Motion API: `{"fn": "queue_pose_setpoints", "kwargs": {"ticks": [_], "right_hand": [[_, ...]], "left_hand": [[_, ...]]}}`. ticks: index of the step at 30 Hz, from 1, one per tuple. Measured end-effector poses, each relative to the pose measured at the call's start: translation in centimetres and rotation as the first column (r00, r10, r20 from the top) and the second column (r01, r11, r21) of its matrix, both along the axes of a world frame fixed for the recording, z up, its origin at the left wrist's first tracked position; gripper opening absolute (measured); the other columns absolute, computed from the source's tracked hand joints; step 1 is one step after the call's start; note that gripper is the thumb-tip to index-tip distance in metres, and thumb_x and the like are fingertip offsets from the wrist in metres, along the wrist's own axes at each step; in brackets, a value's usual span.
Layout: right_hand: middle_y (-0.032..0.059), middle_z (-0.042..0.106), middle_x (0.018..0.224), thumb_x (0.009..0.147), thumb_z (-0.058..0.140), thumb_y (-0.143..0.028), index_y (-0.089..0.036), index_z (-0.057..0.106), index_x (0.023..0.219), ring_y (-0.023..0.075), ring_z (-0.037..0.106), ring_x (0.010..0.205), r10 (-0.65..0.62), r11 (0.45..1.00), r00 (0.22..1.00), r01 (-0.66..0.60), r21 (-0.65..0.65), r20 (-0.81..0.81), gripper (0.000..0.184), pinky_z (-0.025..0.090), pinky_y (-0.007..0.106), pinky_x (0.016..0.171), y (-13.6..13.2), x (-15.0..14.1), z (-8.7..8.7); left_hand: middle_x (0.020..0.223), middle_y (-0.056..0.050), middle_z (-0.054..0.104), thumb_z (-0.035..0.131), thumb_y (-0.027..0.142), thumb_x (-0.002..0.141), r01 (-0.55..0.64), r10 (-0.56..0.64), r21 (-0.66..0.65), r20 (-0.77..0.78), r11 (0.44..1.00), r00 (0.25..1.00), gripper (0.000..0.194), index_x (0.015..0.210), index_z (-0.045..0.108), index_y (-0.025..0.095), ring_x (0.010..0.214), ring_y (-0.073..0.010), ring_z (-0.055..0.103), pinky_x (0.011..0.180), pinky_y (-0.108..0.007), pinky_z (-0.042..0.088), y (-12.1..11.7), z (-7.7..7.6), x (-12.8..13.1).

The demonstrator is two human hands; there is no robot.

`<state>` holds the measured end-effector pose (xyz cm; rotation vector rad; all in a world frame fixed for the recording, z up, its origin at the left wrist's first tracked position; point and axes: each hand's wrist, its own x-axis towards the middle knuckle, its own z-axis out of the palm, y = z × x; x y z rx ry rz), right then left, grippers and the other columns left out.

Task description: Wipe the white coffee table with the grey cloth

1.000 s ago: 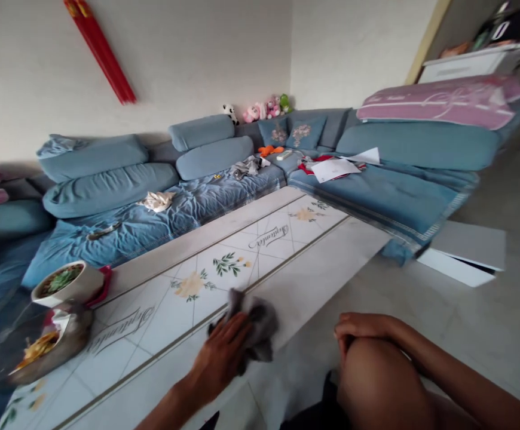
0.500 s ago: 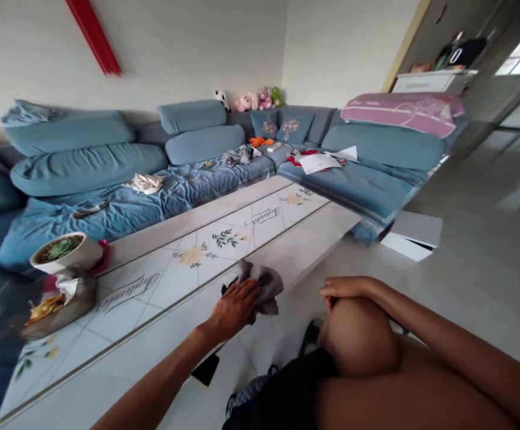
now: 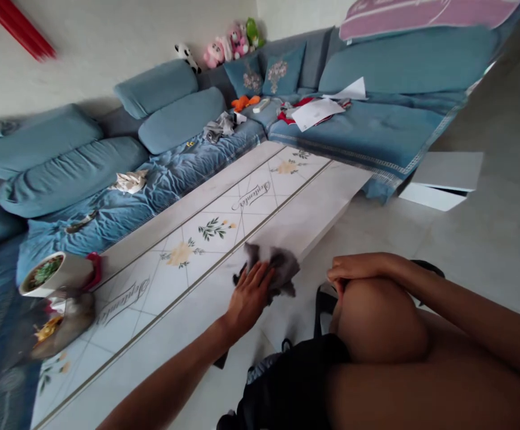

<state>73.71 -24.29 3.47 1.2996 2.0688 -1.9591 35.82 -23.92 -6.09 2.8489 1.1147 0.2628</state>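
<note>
Atop the table (image 3: 318, 203), left hand (image 3: 248, 298) presses flat on gray cloth (image 3: 284, 269); right hand (image 3: 354, 266) curls over knee (image 3: 379, 319).

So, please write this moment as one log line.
left hand: on grey cloth | cloth: at near edge of table | right hand: on knee

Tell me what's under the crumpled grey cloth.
The crumpled grey cloth lies on the long white patterned table, by its near edge, with the left hand on top. The patch directly beneath is covered and can't be seen.
</note>
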Motion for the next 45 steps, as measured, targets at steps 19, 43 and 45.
{"fn": "queue_pose_setpoints", "kwargs": {"ticks": [19,43,45], "right_hand": [[0.0120,0.088,0.096,0.100,0.052,-0.048,-0.014,0.091,0.086,0.0260,0.075,0.095,0.113,0.992,0.993,-0.114,-0.057,-0.017,0.053,0.055,0.037,0.101,1.7,1.6,-1.3],[0.0128,0.087,0.098,0.112,0.035,-0.072,-0.018,0.095,0.088,0.0284,0.071,0.097,0.241,0.968,0.970,-0.242,-0.063,-0.025,0.084,0.049,0.043,0.114,6.4,-1.1,-3.5],[0.0139,0.086,0.095,0.110,0.029,-0.084,-0.019,0.095,0.086,0.0299,0.071,0.095,0.206,0.974,0.979,-0.203,-0.104,0.015,0.096,0.048,0.045,0.116,6.5,-1.0,-3.7]], "left_hand": [[0.184,-0.014,0.047,0.054,0.020,0.118,-0.179,0.179,-0.003,-0.057,0.984,0.982,0.068,0.183,0.041,0.032,0.173,-0.0348,0.043,0.133,-0.062,0.053,-4.1,2.9,-9.4],[0.179,-0.015,0.053,0.051,0.031,0.117,-0.533,0.534,-0.052,0.005,0.845,0.846,0.057,0.173,0.059,0.024,0.172,-0.0387,0.043,0.140,-0.066,0.041,6.5,3.1,-11.8],[0.180,-0.016,0.052,0.052,0.028,0.117,-0.563,0.564,-0.047,0.001,0.825,0.826,0.057,0.173,0.058,0.020,0.174,-0.0392,0.041,0.142,-0.066,0.037,10.2,2.8,-7.8]]}}
